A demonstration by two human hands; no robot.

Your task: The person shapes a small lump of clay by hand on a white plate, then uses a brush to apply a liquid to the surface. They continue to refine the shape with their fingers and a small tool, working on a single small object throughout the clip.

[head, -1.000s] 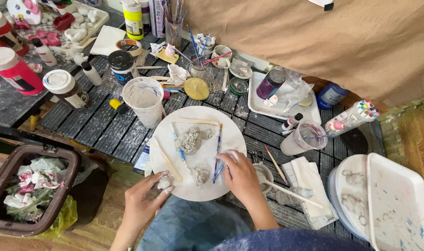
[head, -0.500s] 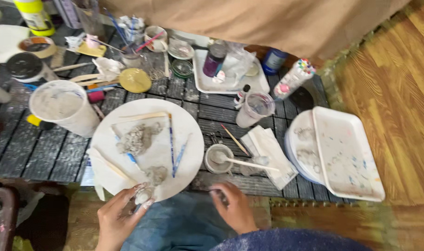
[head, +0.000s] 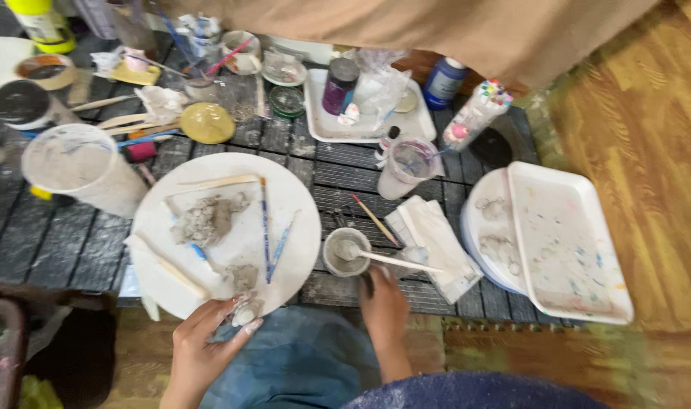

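Note:
My left hand (head: 205,341) rests at the near edge of a round white board (head: 300,227), its fingers closed around a small grey clay piece (head: 245,310). On the board lie a larger lump of grey clay (head: 205,220), two thin brushes (head: 267,227) and wooden sticks (head: 167,265). My right hand (head: 383,307) is at the table's near edge, fingertips just below a small grey cup (head: 345,251) with a white stick (head: 395,261) in it. Whether the fingers touch the cup is unclear.
A white bucket (head: 80,170) stands left of the board. A folded white cloth (head: 433,246), a clear water cup (head: 406,167) and a white tray (head: 565,242) over a round tub sit to the right. Jars, lids, a marker pack (head: 478,113) and another tray (head: 361,125) crowd the back.
The view has swung right and nearer. My right hand left the board and moved to the small grey cup. My left hand stays at the board's near edge with the clay piece.

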